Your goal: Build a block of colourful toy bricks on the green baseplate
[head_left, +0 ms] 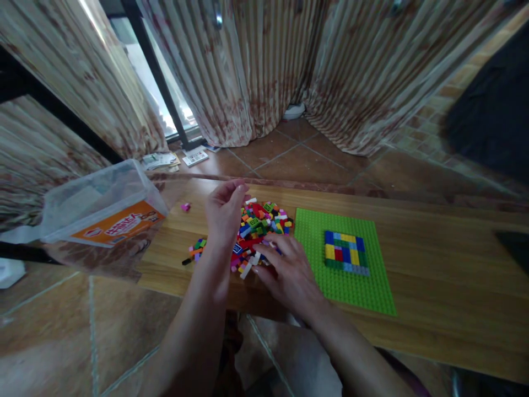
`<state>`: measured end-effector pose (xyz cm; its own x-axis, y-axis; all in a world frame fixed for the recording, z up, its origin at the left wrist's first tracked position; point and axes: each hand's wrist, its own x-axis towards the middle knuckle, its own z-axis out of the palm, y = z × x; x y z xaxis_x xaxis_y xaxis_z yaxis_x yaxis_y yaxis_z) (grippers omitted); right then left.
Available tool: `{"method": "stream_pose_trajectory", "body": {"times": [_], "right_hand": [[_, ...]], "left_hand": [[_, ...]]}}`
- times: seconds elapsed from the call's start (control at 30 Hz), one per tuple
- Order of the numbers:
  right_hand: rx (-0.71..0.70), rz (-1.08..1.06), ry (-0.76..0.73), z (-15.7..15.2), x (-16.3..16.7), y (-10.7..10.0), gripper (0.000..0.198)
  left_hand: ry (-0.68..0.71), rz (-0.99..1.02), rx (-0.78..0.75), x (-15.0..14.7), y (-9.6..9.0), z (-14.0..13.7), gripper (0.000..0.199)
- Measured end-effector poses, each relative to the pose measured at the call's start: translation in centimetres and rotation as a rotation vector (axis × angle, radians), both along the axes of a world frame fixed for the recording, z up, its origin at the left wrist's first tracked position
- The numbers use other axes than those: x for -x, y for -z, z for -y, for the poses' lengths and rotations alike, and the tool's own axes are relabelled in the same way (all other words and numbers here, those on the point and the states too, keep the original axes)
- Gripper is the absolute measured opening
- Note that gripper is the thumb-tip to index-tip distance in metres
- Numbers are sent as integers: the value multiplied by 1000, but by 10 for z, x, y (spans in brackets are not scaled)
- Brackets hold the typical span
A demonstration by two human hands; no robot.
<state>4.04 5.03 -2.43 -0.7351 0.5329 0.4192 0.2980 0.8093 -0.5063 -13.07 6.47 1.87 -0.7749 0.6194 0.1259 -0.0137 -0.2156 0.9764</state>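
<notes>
Right hand (291,270) is spreading over the bricks (257,225). Left hand (226,205) is pinching together nearby, can't tell on what.

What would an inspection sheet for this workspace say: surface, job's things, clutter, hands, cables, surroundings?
Surface: wooden table.
Job's things: mixed brick pile; green baseplate bearing a multicoloured brick patch.
Clutter: clear plastic tub at left; stray pink brick.
Hands: left hand at the pile's left, grip unclear; right hand open at its near right.
Cables: nothing seen.
Surroundings: striped curtains, tiled floor.
</notes>
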Motion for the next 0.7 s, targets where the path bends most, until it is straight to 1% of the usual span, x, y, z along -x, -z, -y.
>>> {"method": "stream_pose_trajectory", "body": {"times": [0.13, 0.3, 0.47, 0.7], "right_hand": [[-65, 69, 82, -1, 16, 5, 37], [-87, 76, 141, -5, 28, 14, 34], [-66, 68, 167, -13, 23, 16, 25], [-39, 51, 251, -21, 18, 16, 17]], "left_hand": [[42, -52, 23, -1, 3, 0, 11], [76, -109, 40, 0, 3, 0, 9], [79, -143, 63, 3, 1, 5, 9], [49, -189, 73, 10, 1, 9, 10]]}}
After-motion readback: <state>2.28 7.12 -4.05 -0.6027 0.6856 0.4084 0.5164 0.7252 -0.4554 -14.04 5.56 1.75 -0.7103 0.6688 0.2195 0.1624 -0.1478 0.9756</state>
